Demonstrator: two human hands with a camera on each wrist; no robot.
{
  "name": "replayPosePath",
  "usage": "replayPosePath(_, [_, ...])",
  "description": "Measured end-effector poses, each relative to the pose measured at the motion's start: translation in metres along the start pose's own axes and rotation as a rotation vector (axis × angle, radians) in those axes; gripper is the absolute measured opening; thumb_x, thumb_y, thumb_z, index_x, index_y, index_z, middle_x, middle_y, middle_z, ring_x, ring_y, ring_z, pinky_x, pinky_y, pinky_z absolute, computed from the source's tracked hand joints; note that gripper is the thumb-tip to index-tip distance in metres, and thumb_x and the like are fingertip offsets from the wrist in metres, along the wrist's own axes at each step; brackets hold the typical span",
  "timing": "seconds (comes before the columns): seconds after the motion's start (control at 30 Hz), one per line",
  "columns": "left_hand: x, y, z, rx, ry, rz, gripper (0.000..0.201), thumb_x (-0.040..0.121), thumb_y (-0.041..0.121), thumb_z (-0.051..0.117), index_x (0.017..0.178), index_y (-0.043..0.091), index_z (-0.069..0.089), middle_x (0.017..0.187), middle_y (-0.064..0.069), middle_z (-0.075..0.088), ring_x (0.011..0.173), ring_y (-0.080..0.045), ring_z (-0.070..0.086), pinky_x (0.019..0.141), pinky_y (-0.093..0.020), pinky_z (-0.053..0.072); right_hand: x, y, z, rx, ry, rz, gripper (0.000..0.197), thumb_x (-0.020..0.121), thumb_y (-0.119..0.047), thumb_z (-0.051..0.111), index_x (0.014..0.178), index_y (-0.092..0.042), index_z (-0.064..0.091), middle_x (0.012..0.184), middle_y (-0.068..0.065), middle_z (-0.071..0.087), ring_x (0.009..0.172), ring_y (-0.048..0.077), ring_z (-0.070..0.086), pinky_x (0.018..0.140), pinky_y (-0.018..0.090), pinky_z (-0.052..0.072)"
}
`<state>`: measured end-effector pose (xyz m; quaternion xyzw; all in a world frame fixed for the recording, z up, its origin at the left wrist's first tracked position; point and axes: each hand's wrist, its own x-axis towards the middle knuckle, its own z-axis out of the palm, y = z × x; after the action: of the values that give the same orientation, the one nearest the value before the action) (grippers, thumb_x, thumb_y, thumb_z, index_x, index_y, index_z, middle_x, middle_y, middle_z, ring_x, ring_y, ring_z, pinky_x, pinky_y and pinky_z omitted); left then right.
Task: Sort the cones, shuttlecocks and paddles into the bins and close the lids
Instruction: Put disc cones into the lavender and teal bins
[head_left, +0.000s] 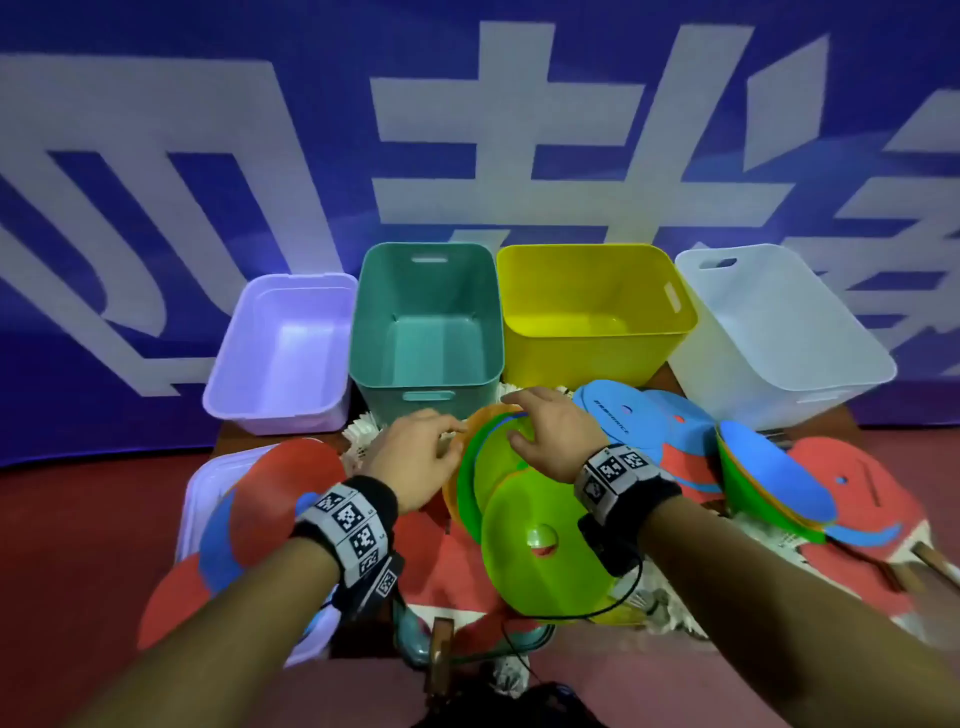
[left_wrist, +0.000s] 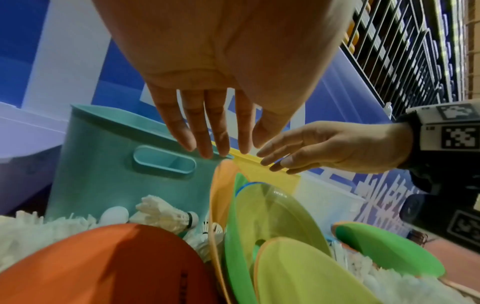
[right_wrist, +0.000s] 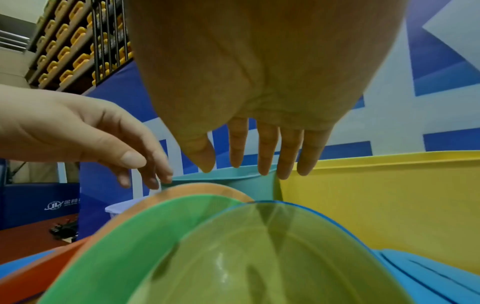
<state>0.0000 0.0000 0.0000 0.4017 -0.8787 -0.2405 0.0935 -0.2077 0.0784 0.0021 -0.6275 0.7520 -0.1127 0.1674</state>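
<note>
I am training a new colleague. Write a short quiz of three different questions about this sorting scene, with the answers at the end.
1. True or false: the teal bin already holds cones.
2. Multiple choice: both hands reach toward which thing? A) the stack of cones B) a paddle C) the lilac bin
3. Fill in: the yellow bin stands between the teal bin and the ____ bin.

Key:
1. False; all four bins look empty.
2. A; the left hand and the right hand are open, fingers at the stack's upper rims.
3. White.
</note>
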Motion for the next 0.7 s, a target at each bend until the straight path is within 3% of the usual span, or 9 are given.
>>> replayPosePath(0.13, [0.013, 0.004, 0.024, -0.01, -0.036, -0.042, 0.036, 0.084, 0.046, 0.052, 0.111, 0.032, 0.071, 0.111, 0.009, 0.066, 0.103, -0.018, 0.063, 0.088, -0.037, 0.052, -0.002, 0.04, 0.004, 0.02, -0.038, 0.034, 0.048, 0.088, -0.036, 0.061, 0.134, -0.025, 0.053, 0.135, 0.003, 0.053, 0.124, 0.028, 0.049, 0.098, 0.043, 0.046])
replayPosePath(0.23, [0.025, 0.008, 0.038, -0.033, 0.021, -0.083, 0.026, 0.086, 0.041, 0.063, 0.108, 0.029, 0.072, 0.11, 0.007, 0.066, 0.102, -0.019, 0.063, 0.088, -0.037, 0.052, 0.001, 0.068, 0.011, 0.066, -0.048, 0.024, 0.048, 0.084, -0.035, 0.066, 0.13, -0.025, 0.057, 0.131, 0.004, 0.056, 0.119, 0.029, 0.052, 0.095, 0.041, 0.047])
replayPosePath(0.37, [0.03, 0.014, 0.048, -0.001, 0.078, -0.077, 0.033, 0.084, 0.044, 0.055, 0.107, 0.026, 0.072, 0.106, 0.006, 0.067, 0.1, -0.02, 0.062, 0.087, -0.037, 0.052, 0.012, 0.081, 0.016, 0.076, -0.072, 0.032, 0.047, 0.083, -0.035, 0.066, 0.129, -0.029, 0.057, 0.128, 0.002, 0.057, 0.117, 0.027, 0.054, 0.092, 0.04, 0.049])
replayPosePath(0.5, [0.029, 0.012, 0.043, -0.052, 0.17, -0.102, 0.034, 0.091, 0.047, 0.05, 0.109, 0.024, 0.068, 0.108, 0.004, 0.067, 0.102, -0.019, 0.062, 0.088, -0.034, 0.05, 0.024, 0.082, 0.017, 0.033, 0.014, 0.066, 0.038, 0.09, -0.039, 0.059, 0.126, -0.026, 0.057, 0.125, 0.002, 0.059, 0.116, 0.027, 0.055, 0.088, 0.038, 0.05])
replayPosePath(0.57, [0.027, 0.004, 0.04, -0.042, 0.17, -0.111, 0.034, 0.091, 0.048, 0.05, 0.105, 0.023, 0.069, 0.106, 0.005, 0.067, 0.1, -0.018, 0.063, 0.087, -0.031, 0.049, 0.034, 0.09, 0.015, -0.044, 0.02, 0.167, 0.036, 0.093, -0.038, 0.054, 0.124, -0.021, 0.056, 0.122, 0.007, 0.06, 0.114, 0.032, 0.055, 0.083, 0.039, 0.049])
replayPosePath(0.7, [0.021, 0.001, 0.042, 0.045, 0.201, -0.02, 0.025, 0.087, 0.032, 0.071, 0.111, 0.025, 0.068, 0.109, 0.006, 0.062, 0.102, -0.018, 0.061, 0.087, -0.031, 0.048, 0.047, 0.119, 0.016, -0.156, -0.182, 0.444, 0.043, 0.098, -0.039, 0.046, 0.132, -0.013, 0.045, 0.129, 0.016, 0.053, 0.117, 0.038, 0.052, 0.084, 0.041, 0.045])
